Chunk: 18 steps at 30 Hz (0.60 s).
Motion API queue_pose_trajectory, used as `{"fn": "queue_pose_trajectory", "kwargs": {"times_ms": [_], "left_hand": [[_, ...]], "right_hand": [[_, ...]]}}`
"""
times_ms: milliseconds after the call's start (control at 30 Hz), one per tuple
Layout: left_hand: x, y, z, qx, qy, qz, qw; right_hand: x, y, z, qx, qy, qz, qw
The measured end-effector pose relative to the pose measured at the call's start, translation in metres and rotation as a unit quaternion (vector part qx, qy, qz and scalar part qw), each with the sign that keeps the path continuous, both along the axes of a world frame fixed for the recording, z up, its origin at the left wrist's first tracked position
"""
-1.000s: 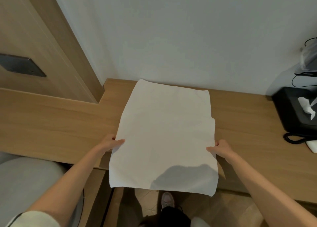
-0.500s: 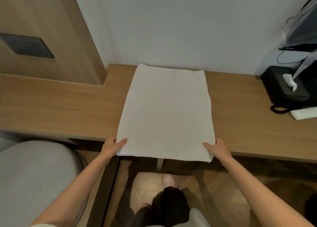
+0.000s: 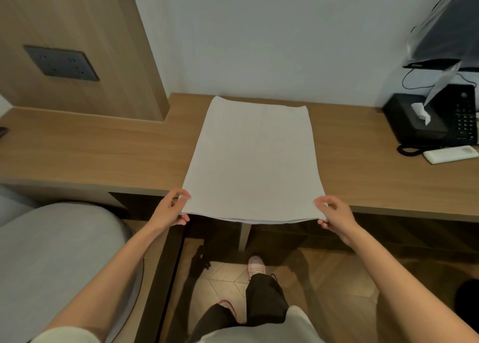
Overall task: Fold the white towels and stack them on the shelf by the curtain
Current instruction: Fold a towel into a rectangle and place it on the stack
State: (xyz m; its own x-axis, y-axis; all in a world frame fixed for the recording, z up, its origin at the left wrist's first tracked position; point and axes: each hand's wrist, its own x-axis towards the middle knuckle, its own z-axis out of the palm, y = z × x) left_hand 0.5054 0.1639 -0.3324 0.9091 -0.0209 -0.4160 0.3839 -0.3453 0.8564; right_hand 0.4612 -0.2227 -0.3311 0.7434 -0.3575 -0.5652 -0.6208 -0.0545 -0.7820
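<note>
I see a wooden desk (image 3: 103,156): white towel (image 3: 252,161) spread on it, tissue box (image 3: 409,121), black phone (image 3: 464,119) and white remote (image 3: 451,154) far right.

**Legible text: none**

No writing, brand or number can be read. The keypad of the black telephone (image 3: 464,121), far right on the bench (image 3: 103,148), shows pale key marks too small to make out. The dark socket panel (image 3: 61,63), far left, bears no readable label.

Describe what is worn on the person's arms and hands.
The left hand and right hand are bare: no gloves, no watch. A pale cream sleeve shows at the left elbow; the right forearm is bare to the picture's edge. Rings are too small to tell.
</note>
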Motion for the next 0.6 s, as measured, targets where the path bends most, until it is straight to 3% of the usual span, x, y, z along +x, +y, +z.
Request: {"fn": "queue_pose_trajectory", "kwargs": {"times_ms": [100, 167, 233, 367, 500, 600], "left_hand": [[-0.007, 0.011, 0.003, -0.049, 0.031, 0.009, 0.998], [-0.01, 0.016, 0.005, -0.082, 0.047, 0.018, 0.995], [-0.012, 0.019, 0.007, -0.069, 0.039, -0.009, 0.997], [-0.02, 0.025, 0.003, 0.094, -0.064, -0.102, 0.988], [-0.022, 0.025, 0.001, 0.112, -0.161, -0.054, 0.979], [-0.016, 0.03, 0.005, 0.088, -0.153, -0.026, 0.984]], "right_hand": [[-0.01, -0.001, 0.007, 0.106, -0.018, -0.042, 0.993], [-0.016, -0.001, 0.009, 0.122, -0.038, -0.038, 0.991], [-0.022, -0.001, 0.008, 0.057, -0.058, 0.025, 0.996], [-0.032, -0.002, 0.001, -0.13, -0.095, 0.123, 0.979], [-0.034, 0.0, -0.003, -0.173, -0.156, 0.073, 0.97], [-0.031, -0.003, -0.002, -0.172, -0.142, 0.058, 0.973]]}}
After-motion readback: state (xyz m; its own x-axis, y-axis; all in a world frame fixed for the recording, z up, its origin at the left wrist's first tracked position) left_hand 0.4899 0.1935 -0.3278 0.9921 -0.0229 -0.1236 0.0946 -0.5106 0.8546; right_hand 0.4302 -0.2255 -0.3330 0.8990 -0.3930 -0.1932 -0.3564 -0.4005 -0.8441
